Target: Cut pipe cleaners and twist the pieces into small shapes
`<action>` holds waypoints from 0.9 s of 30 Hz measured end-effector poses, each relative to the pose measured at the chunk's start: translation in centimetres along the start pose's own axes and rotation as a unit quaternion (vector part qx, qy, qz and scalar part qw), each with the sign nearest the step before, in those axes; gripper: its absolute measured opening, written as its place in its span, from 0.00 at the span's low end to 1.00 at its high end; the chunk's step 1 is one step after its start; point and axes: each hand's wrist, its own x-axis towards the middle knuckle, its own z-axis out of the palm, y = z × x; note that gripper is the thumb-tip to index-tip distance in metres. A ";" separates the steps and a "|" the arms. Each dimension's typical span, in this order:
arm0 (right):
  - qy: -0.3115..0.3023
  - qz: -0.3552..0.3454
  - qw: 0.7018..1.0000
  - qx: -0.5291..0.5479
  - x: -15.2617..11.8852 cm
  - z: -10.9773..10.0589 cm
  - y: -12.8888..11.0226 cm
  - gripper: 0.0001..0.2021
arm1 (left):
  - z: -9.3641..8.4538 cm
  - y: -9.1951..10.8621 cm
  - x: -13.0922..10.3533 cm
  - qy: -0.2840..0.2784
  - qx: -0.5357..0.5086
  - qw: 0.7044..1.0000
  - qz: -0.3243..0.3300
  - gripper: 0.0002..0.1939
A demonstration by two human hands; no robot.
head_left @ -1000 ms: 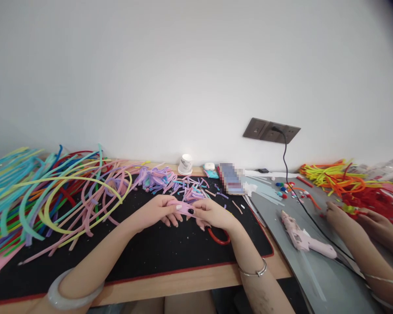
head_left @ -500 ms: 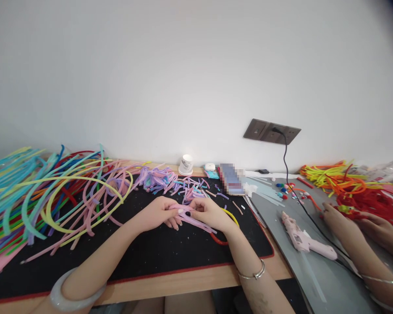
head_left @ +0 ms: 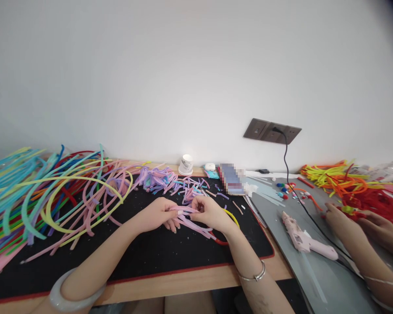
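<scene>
Between my two hands is a small bunch of pink and lilac pipe cleaners [head_left: 198,229], held just above the black mat [head_left: 137,257]. My left hand [head_left: 159,214] is closed on the bunch, thumb on top and the other fingers curled beneath. My right hand [head_left: 208,213] pinches a strand of it between thumb and forefinger. Loose ends trail down to the right under my right wrist. Behind my right hand lie a yellow-and-red loop [head_left: 232,217] and short cut pieces of pipe cleaner [head_left: 193,192].
Long coloured pipe cleaners [head_left: 59,196] heap up at left. A paper cup [head_left: 185,165], an earphone case [head_left: 210,167] and a phone [head_left: 232,179] stand along the wall. At right, a pink glue gun [head_left: 306,240] lies near a co-worker's hands [head_left: 343,220], with its black cord [head_left: 298,196] rising to the socket.
My right thumb and fingers have shifted on the strands, and the trailing ends have spread slightly. My left hand keeps its hold. The co-worker's hands have moved a little.
</scene>
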 end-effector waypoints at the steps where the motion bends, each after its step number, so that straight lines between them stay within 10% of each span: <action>1: -0.001 -0.003 1.000 -0.003 0.0 0.0 0.1 0.06 | -0.1 0.0 0.0 -0.002 -0.001 1.000 0.001 0.16; 27: -0.044 -0.064 0.993 -0.090 0.0 -0.5 -1.1 0.14 | 0.0 0.9 0.0 0.095 -0.029 0.995 0.028 0.17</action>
